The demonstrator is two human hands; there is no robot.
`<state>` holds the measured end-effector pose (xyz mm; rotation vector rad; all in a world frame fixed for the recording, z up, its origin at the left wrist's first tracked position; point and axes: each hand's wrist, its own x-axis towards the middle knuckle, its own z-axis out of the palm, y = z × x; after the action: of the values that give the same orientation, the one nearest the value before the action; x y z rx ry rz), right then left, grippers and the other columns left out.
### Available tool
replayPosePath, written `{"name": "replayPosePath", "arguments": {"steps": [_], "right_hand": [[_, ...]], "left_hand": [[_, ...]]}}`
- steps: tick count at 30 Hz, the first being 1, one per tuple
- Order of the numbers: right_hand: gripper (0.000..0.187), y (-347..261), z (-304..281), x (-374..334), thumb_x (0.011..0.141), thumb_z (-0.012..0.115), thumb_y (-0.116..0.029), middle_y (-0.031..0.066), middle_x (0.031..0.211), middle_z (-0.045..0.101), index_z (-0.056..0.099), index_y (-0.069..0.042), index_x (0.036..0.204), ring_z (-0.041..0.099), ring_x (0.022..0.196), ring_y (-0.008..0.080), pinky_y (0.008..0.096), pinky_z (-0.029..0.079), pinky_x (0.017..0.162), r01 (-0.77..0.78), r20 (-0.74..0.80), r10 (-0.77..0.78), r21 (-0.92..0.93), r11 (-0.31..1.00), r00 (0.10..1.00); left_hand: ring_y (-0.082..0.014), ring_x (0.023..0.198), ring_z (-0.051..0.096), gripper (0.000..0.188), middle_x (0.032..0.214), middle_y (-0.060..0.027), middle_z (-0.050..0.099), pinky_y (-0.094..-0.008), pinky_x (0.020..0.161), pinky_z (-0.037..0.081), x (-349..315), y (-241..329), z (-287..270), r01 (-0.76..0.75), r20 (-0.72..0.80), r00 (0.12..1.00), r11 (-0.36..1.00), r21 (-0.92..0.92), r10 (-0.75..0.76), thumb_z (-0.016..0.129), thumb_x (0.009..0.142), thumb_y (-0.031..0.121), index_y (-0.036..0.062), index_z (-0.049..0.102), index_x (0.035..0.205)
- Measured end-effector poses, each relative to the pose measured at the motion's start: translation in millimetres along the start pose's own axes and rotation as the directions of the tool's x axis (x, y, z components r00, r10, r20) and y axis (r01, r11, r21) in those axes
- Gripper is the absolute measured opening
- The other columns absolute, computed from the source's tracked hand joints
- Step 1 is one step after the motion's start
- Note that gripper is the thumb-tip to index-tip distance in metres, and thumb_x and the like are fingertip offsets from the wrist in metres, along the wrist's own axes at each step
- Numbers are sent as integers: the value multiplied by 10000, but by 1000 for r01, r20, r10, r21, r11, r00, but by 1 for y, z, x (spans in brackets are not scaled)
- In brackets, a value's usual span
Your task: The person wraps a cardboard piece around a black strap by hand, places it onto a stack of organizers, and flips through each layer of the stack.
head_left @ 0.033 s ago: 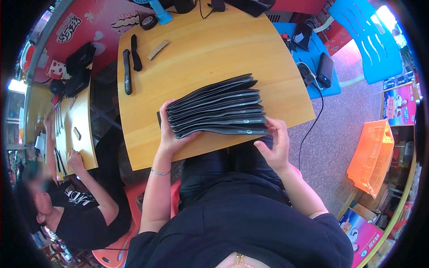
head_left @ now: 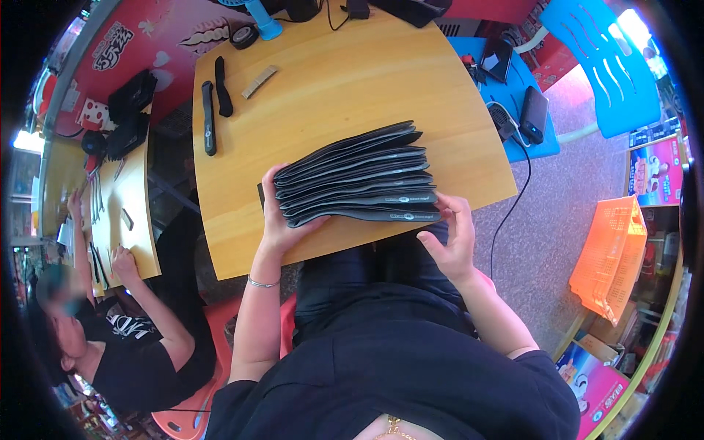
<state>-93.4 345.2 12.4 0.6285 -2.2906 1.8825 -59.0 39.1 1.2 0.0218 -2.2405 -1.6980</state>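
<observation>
A thick stack of flat black folded bands (head_left: 352,176), with small pale print on the lower ones, sits near the front edge of the wooden table (head_left: 352,81). Its left end is in my left hand (head_left: 276,220), thumb and fingers wrapped around it. At the stack's lower right corner is my right hand (head_left: 456,242), fingertips against the band ends and thumb spread away from them. Two loose black bands, one nearer (head_left: 210,121) and one farther (head_left: 223,88), lie at the table's left side beside a short beige strip (head_left: 259,81).
A blue fan (head_left: 260,22) stands at the table's far edge. Right of the table, a blue stool (head_left: 539,150) bears a power bank (head_left: 534,114) and cables. An orange basket (head_left: 605,257) is farther right. At left, a co-worker (head_left: 139,345) sits by another table (head_left: 147,242).
My hands and the stack have not moved. At the left, the co-worker's head and far hand have shifted slightly.
</observation>
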Motion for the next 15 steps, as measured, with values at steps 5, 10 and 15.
{"name": "replayPosePath", "arguments": {"steps": [5,10,15], "right_hand": [[473,-1,2,-1,828,765,-162,112,1086,562,539,16,1204,584,993,203,324,469,885,-34,-28,39,164,986,999],[285,6,-7,0,929,640,-137,73,1040,562,540,4,1155,568,967,153,293,460,860,-155,23,154,244,957,988],[181,-2,-2,6,958,572,-90,48,1010,561,544,-8,1117,552,928,118,268,459,836,-254,31,254,236,938,967]], "left_hand": [[-204,1140,518,1034,1233,-94,478,-343,1002,439,1,6,2,24,-2,1000,999,-39,-24,923,572,115,65,286,1385],[-199,1135,520,1032,1224,-93,485,-342,994,444,1,4,1,15,-2,1000,1000,-14,-15,922,573,114,66,286,1385],[-198,1133,523,1026,1225,-93,487,-342,992,447,1,0,0,10,3,1000,1000,-18,-10,920,577,109,68,287,1383]]}}
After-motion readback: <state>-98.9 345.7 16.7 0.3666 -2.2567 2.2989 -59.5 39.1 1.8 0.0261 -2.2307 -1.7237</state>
